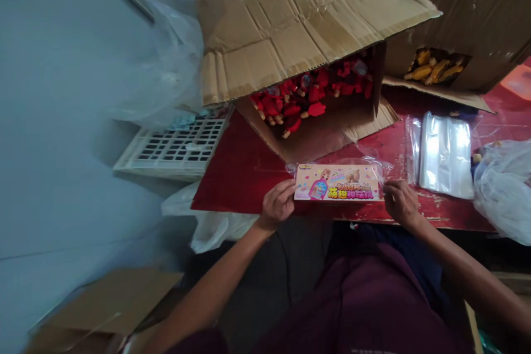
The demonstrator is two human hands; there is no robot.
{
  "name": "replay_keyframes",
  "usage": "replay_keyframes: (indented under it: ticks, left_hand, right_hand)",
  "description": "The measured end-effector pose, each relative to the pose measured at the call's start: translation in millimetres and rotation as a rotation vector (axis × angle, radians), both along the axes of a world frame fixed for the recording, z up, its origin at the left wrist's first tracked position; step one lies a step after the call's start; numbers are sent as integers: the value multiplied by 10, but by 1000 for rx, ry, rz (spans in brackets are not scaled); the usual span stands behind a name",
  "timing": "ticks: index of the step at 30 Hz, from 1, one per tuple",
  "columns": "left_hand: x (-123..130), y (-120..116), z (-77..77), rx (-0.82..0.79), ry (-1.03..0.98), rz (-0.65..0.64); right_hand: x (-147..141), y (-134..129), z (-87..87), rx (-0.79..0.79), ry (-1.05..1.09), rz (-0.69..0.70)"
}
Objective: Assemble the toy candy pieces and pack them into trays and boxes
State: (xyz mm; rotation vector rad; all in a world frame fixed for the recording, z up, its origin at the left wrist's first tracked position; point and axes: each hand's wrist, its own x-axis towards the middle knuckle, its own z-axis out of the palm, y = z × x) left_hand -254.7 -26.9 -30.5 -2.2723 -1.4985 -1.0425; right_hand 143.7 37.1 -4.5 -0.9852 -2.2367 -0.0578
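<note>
Crease risk, printed card

Printed card above front edge of red counter. Left hand: grip pinches card's left end. Right hand: at right end, hold cannot be told. Uneven pull could buckle it or tear clear film.

The flap of the middle carton hid part of the red pieces, and the far right carton ran past the top and right edges. The smallest print on the card was too small to read. Whether the right hand pinched the card or only clear film was hard to tell. The near left carton was cut off below, the clear bag at the right.
</note>
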Motion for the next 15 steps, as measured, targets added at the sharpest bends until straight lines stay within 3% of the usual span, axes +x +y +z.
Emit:
replay_keyframes:
  ticks: [4, 7, 11, 15]
  left_hand:
    - [173, -153, 123, 92, -39, 10]
    - [217, -274, 119, 115, -45, 39]
    - [163, -425, -116, 64, 8, 60]
    - [126, -490, -488, -143, 61, 90]
  right_hand:
    - [26, -225, -73, 7, -10, -16]
    - [62, -336, -154, -15, -64, 13]
    - [72, -374, -302, -101, -124, 30]
    - [28, -317, -457, -228, -160, -17]
